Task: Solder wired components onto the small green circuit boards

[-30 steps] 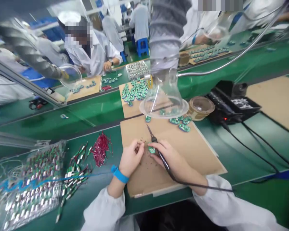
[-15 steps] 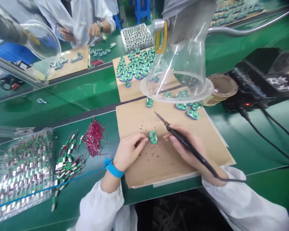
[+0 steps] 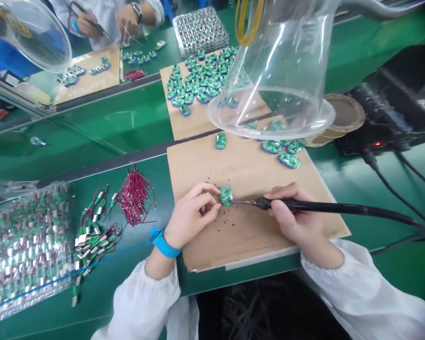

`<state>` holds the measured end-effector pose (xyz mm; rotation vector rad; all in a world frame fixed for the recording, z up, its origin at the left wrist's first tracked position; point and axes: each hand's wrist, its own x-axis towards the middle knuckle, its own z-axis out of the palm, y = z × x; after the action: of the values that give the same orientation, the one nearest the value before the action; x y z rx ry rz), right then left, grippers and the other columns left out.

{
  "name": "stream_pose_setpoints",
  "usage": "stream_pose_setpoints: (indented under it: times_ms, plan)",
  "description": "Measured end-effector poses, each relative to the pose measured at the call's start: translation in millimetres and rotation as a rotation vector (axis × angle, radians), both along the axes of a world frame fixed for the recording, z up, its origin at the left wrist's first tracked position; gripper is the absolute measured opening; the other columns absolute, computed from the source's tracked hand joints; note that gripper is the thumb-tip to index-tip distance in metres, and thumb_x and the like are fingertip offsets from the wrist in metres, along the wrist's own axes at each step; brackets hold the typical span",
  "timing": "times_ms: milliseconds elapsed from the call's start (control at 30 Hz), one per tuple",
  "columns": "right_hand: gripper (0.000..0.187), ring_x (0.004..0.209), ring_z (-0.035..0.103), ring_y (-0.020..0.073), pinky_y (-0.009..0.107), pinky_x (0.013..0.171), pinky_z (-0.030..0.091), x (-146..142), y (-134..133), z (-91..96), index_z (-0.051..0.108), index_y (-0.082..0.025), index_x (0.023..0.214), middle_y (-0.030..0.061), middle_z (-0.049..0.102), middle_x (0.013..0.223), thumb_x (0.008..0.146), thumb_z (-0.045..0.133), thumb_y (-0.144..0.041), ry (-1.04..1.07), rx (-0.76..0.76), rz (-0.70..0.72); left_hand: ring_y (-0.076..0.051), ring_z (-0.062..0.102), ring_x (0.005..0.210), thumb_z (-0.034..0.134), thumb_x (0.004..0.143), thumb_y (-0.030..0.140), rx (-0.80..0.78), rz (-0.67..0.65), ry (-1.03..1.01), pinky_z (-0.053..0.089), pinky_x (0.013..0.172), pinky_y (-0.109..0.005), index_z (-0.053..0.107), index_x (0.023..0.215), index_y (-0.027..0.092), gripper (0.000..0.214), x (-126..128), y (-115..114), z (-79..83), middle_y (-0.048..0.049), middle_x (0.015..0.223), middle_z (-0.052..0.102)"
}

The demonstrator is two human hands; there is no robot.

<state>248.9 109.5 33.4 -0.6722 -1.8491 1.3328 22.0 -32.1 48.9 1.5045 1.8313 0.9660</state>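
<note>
A small green circuit board [image 3: 226, 195] lies on the brown cardboard sheet [image 3: 198, 163] in front of me. My left hand [image 3: 194, 212], with a blue wrist strap [image 3: 165, 243], has its fingers curled against the board's left edge. In my right hand [image 3: 297, 215] is a black soldering iron [image 3: 311, 206], held almost level. Its metal tip meets the board's lower right edge. Dark specks are scattered around the board. Another single board [image 3: 220, 140] sits farther up the sheet, and several more boards [image 3: 289, 160] are grouped at its upper right.
A clear fume hood [image 3: 272, 104] hangs over the sheet's far edge. Many boards [image 3: 205, 78] cover a second cardboard behind. To the left are red wires [image 3: 136, 196], green-wired metal parts [image 3: 95, 245] and a filled plastic tray [image 3: 28, 245]. Across the bench, a person's hands [image 3: 127, 21] work.
The soldering iron has swung from pointing up and away to nearly level, its tip now at the board. My left fingers have shifted along the board's left edge. The view has moved slightly.
</note>
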Motion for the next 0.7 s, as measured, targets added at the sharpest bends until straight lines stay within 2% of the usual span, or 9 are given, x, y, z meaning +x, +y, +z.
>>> stream_pose_setpoints:
  times_ms: [233, 467, 700]
  plan:
    - [0.005, 0.056, 0.06, 0.0163, 0.033, 0.055, 0.047, 3.8, 0.7, 0.3, 0.067, -0.026, 0.1, -0.0006, 0.063, 0.071, 0.095, 0.067, -0.025, -0.041, 0.001, 0.064, -0.005, 0.048, 0.06, 0.062, 0.096, 0.014, -0.035, -0.025, 0.032, 0.043, 0.063, -0.024, 0.061, 0.081, 0.018, 0.016, 1.1, 2.4, 1.0, 0.0005, 0.132, 0.068]
    - [0.01, 0.06, 0.064, 0.0165, 0.032, 0.056, 0.049, 2.4, 1.6, 3.2, 0.067, -0.026, 0.103, 0.0017, 0.069, 0.08, 0.094, 0.068, -0.022, -0.075, 0.081, 0.097, -0.004, 0.047, 0.058, 0.062, 0.098, 0.017, -0.038, -0.011, 0.031, 0.042, 0.061, -0.023, 0.059, 0.08, 0.018, 0.018, 0.4, 4.6, 2.0, 0.0017, 0.131, 0.069]
    - [0.012, 0.062, 0.066, 0.016, 0.03, 0.058, 0.051, 1.3, 0.9, 4.7, 0.068, -0.026, 0.102, 0.0008, 0.07, 0.079, 0.092, 0.069, -0.021, -0.117, 0.132, 0.101, -0.005, 0.045, 0.057, 0.062, 0.098, 0.018, -0.04, -0.014, 0.031, 0.042, 0.061, -0.024, 0.059, 0.08, 0.018, 0.019, -0.1, 5.0, 2.4, 0.0014, 0.13, 0.069]
